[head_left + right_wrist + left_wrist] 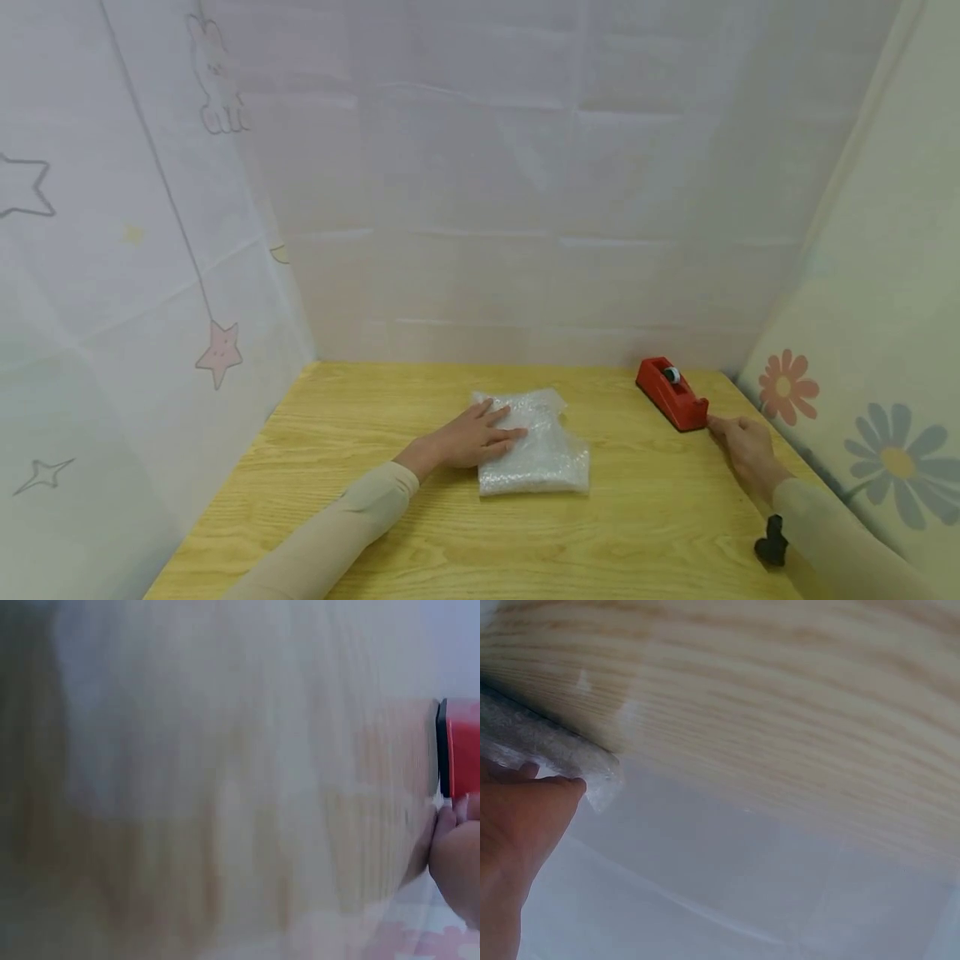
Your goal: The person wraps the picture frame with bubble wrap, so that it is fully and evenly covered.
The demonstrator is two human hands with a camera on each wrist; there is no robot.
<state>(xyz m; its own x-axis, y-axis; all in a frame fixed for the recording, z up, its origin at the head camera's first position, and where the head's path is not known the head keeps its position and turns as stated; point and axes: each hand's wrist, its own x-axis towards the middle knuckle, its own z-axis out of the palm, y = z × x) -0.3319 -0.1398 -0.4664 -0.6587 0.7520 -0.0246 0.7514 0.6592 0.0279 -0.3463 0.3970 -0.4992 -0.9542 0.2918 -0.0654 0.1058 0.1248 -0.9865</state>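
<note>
A folded piece of clear bubble wrap (551, 458) lies flat on the wooden table. My left hand (474, 436) rests on its left part with the fingers spread. From the side, the left wrist view shows that hand (525, 817) on the rolled-looking edge of the wrap (547, 742). At the far right stands a red tape dispenser (672, 400) with a small tape roll. My right hand (746, 446) has its fingertips at the dispenser's near end, low by the base. Whether they pinch tape or only touch the dispenser is hidden, also in the right wrist view.
A small black object (772, 542) shows beside my right forearm. Pale printed cloth hangs behind the table (375, 533) and along both sides. The dispenser stands close to the back right corner of the tabletop.
</note>
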